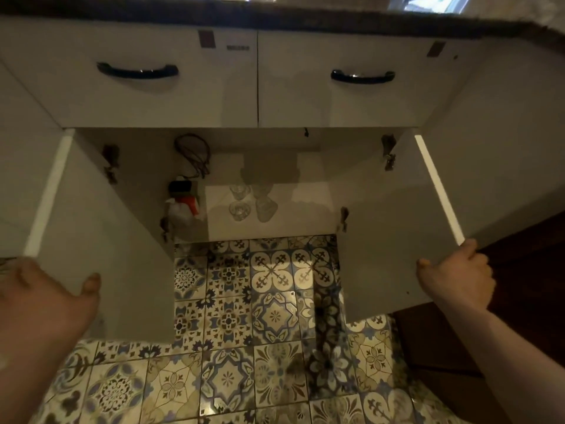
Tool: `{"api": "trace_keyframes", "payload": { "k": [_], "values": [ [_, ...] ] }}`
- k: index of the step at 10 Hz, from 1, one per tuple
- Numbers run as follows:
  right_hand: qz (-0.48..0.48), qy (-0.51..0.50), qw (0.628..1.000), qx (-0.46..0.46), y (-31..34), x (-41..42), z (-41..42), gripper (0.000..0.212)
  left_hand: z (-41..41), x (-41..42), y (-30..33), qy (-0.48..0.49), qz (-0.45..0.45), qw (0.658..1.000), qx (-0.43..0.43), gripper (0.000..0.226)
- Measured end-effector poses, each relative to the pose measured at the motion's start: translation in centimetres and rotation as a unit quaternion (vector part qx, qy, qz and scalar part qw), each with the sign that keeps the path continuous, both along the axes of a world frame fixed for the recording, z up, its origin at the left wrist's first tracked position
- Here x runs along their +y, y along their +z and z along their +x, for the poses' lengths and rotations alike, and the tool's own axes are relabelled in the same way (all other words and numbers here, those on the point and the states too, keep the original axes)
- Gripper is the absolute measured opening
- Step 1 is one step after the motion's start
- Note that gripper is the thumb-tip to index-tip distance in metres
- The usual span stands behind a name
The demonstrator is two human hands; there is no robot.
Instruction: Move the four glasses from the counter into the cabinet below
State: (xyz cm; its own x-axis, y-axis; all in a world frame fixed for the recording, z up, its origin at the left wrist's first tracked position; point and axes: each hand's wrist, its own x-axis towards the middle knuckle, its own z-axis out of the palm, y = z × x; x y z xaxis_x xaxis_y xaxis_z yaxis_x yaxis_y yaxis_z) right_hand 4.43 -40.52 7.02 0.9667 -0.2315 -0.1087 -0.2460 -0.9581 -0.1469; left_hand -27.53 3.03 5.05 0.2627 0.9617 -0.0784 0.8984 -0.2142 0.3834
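Observation:
Several clear glasses (252, 201) stand close together on the white floor of the open cabinet (302, 215), under the dark counter edge (275, 16). Both cabinet doors are swung wide. My left hand (52, 298) grips the lower corner of the left door (101, 240), thumb on its inner face. My right hand (458, 273) holds the bottom corner of the right door (394, 240), fingers wrapped round its edge.
Two closed drawers with black handles (137, 70) (362, 76) sit above the cabinet. Inside at the left are a cable loop (192, 154), a black box and a red-and-white object (183, 206). Patterned floor tiles (244, 332) lie below. A dark wooden unit (526, 301) stands at the right.

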Motion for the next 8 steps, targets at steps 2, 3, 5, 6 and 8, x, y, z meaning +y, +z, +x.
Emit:
{"api": "trace_keyframes", "payload": {
  "k": [2, 3, 5, 6, 8],
  "values": [
    [0.138, -0.039, 0.987, 0.074, 1.8, 9.7, -2.8, 0.106, 5.9, -4.9, 3.2, -0.023, -0.03, 0.999, 0.037, 0.095],
    [0.202, 0.008, 0.973, 0.108, 2.5, 14.1, -3.9, 0.106, 9.1, -6.4, 3.6, -0.039, -0.068, 0.997, 0.002, 0.093],
    [0.273, 0.183, 0.933, 0.145, 3.7, 21.3, -5.1, 0.072, 15.4, -8.0, 3.3, -0.083, -0.123, 0.987, -0.062, 0.093],
    [0.308, 0.268, 0.901, 0.147, 4.2, 23.5, -5.1, 0.049, 18.3, -7.7, 3.2, -0.141, -0.151, 0.973, -0.104, 0.082],
    [0.222, 0.367, 0.897, 0.11, 4.4, 24.3, -4.7, 0.061, 18.9, -6.9, 2.4, -0.326, -0.114, 0.934, -0.093, 0.066]
  ]
}}
